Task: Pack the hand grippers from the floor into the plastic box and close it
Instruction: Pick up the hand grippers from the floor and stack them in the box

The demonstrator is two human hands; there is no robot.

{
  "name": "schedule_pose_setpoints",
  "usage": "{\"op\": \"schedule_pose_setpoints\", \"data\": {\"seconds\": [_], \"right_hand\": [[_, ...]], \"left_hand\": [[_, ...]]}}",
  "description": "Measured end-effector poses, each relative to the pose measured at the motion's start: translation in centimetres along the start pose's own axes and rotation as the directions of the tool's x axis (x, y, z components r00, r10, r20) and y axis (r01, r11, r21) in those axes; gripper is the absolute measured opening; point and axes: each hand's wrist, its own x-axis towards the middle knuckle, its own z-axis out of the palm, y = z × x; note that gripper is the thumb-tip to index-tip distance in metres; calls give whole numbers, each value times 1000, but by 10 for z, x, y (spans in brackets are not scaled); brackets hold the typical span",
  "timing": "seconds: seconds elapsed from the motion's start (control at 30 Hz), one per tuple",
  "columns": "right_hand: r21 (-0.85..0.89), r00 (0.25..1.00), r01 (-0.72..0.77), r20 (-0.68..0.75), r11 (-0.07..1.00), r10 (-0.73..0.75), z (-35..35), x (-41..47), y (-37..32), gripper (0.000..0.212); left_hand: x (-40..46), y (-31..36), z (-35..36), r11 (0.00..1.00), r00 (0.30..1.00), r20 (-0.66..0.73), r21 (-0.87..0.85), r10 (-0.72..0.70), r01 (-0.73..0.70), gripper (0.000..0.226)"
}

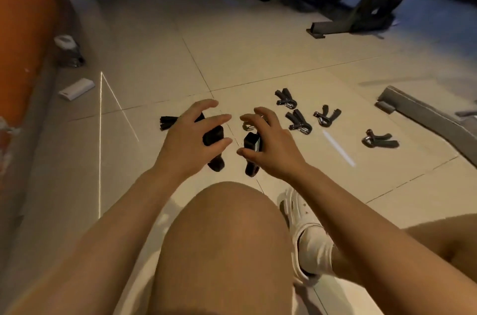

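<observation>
Several black hand grippers with metal springs lie on the tiled floor. Three sit in a loose group to the right [285,98], [298,121], [326,114], and one lies farther right [379,138]. Another [167,122] pokes out left of my left hand. My left hand [191,134] hovers with fingers spread over a black gripper [214,138]. My right hand [271,144] hovers the same way over another black gripper [251,149], whose spring shows by my fingers. Neither hand plainly grips anything.
My bare knee [222,237] and a white shoe [307,240] fill the foreground. A small white flat item [76,89] lies at the left near an orange wall [23,31]. Gym machine frames [361,5] stand at the back and a grey bar [426,113] at the right.
</observation>
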Motion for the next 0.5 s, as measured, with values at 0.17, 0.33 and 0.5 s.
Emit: {"op": "schedule_pose_setpoints", "data": {"seconds": [0.17,0.33,0.5], "right_hand": [[79,995,-50,-85,996,57,-53,-52,-15,68],[88,988,-77,-130,993,88,-102,-89,-18,67],[49,985,-132,-108,990,137,-145,-125,-7,55]], "left_hand": [[0,82,-50,967,974,52,116,221,-225,41],[4,145,-70,937,948,44,140,316,-319,45],[20,187,-47,949,948,41,-24,315,-314,37]]}}
